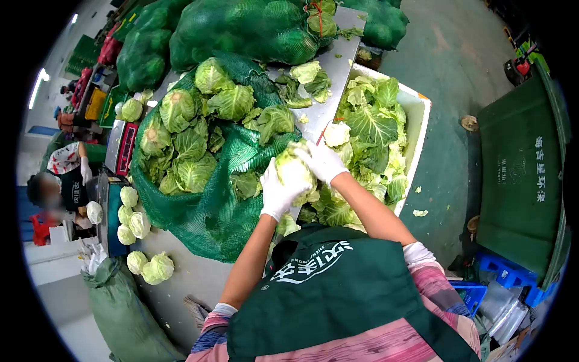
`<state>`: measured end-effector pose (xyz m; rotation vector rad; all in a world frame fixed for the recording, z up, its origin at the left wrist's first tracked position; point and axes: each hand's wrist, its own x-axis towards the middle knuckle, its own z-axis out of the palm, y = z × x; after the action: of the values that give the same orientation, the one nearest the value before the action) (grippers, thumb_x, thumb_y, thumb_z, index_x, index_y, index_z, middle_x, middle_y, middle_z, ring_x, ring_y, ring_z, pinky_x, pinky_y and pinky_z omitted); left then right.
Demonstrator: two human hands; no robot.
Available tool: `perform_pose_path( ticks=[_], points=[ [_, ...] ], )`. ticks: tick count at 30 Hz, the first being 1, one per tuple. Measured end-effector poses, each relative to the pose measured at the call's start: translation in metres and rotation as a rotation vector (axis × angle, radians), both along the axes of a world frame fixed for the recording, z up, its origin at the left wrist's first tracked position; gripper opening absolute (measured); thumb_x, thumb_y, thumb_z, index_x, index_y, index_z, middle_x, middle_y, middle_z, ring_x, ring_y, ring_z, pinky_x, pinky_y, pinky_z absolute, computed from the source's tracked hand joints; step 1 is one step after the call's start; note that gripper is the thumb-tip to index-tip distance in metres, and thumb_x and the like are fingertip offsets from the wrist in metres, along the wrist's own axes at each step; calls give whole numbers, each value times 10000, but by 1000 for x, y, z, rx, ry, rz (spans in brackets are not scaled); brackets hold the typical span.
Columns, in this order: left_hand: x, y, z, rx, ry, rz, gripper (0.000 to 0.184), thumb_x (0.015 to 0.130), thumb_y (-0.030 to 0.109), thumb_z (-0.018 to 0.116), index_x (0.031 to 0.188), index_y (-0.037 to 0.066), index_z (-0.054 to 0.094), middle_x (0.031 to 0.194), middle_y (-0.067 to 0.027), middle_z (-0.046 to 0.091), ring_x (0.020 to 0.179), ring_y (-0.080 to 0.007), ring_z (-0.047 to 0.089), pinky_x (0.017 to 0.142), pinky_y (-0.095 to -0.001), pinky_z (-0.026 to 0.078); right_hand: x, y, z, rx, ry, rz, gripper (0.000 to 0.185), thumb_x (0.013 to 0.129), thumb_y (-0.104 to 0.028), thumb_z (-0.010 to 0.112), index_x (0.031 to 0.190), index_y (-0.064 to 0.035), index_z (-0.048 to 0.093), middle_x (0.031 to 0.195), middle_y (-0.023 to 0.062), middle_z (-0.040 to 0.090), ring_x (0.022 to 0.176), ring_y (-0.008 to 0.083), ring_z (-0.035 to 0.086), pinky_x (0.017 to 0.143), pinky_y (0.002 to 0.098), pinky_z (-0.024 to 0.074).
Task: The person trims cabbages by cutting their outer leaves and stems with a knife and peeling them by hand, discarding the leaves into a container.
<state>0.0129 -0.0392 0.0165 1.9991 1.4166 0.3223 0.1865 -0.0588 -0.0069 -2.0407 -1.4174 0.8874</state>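
Between my two white-gloved hands is a pale green cabbage [297, 171], held over the table edge. My left hand [280, 190] wraps round its near left side. On its upper right side my right hand [322, 161] grips the outer leaves; the fingertips are partly hidden. Left of the hands, an opened green mesh bag [211, 223] holds several cabbages [179, 110] with loose outer leaves. To the right, a white foam box [416, 123] is filled with stripped cabbage leaves [371, 130].
Full mesh bags [241, 30] lie along the back of the metal table [335, 66]. Trimmed cabbages [158, 268] sit at the left, near a co-worker [71, 175] in an apron. A large green bin [522, 175] stands at right; leaf scraps [420, 213] dot the floor.
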Motion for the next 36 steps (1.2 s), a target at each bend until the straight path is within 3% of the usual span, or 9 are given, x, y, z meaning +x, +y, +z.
perform_pose_path(
  ticks=[3, 7, 13, 17, 20, 25, 31, 34, 36],
  points=[
    [-24, -12, -10, 101, -120, -117, 1198, 500, 384, 904, 1425, -41, 271, 1342, -251, 437, 1250, -392, 400, 1079, -435, 316, 20, 6, -34, -20, 9, -120, 489, 928, -548, 426, 1230, -212, 613, 988, 215, 668, 904, 394, 632, 803, 449, 502],
    [-56, -24, -22, -99, -414, 7, 1196, 486, 303, 928, 1426, -32, 268, 1343, -224, 442, 1237, -325, 447, 1056, -399, 362, 41, -24, -58, -97, -101, -220, 563, 917, -543, 478, 1211, -81, 606, 935, 266, 659, 905, 397, 636, 803, 449, 501],
    [-44, -32, -25, -159, -341, 210, 1075, 509, 329, 929, 1345, -40, 363, 1292, -203, 486, 1199, -296, 485, 1028, -383, 395, -8, -34, 25, -115, 145, 15, 947, 820, -592, 592, 1528, -201, 99, 1003, 235, 652, 908, 363, 648, 786, 443, 504],
    [-44, -22, -25, -75, -230, 104, 1040, 514, 389, 921, 1301, -39, 394, 1270, -204, 512, 1153, -281, 526, 998, -369, 425, -17, -31, -17, 73, 10, 110, 775, 799, -570, 600, 1445, -206, 375, 899, 158, 676, 853, 372, 640, 776, 410, 503],
    [-44, -19, -24, -163, -370, 106, 1033, 512, 403, 923, 1285, -39, 399, 1227, -198, 551, 1110, -281, 562, 965, -357, 455, -5, -33, 0, 36, 362, 114, 565, 812, -459, 651, 1261, -121, 586, 867, 143, 673, 788, 290, 642, 741, 362, 496],
    [-51, -12, -30, -244, -506, 68, 953, 547, 298, 928, 1268, -40, 404, 1212, -165, 569, 1088, -237, 576, 961, -346, 462, 9, -26, -31, 111, 683, -29, 350, 787, -240, 711, 1066, -30, 693, 754, 36, 639, 656, 97, 526, 638, 261, 462],
    [-64, -20, -40, -149, -530, -39, 929, 622, 159, 892, 1350, -57, 355, 1258, -167, 530, 1169, -212, 517, 1006, -336, 425, -6, -36, -65, 87, 566, -184, 155, 768, -141, 646, 860, -16, 656, 701, 39, 608, 609, 110, 490, 594, 278, 432],
    [-39, -43, -28, -432, -893, 500, 839, 672, 115, 849, 1333, -77, 369, 1238, -169, 541, 1117, -234, 551, 973, -346, 448, -18, -52, -47, 64, 577, -235, 159, 769, -156, 636, 874, -36, 637, 687, 59, 606, 601, 140, 528, 598, 291, 449],
    [-28, -44, -38, -256, -766, 466, 850, 673, 158, 847, 1341, -67, 370, 1221, -175, 547, 1090, -255, 562, 955, -362, 453, -29, -65, -44, 70, 534, -194, 165, 777, -159, 617, 887, -38, 639, 717, 90, 633, 604, 175, 575, 618, 304, 478]
  ],
)
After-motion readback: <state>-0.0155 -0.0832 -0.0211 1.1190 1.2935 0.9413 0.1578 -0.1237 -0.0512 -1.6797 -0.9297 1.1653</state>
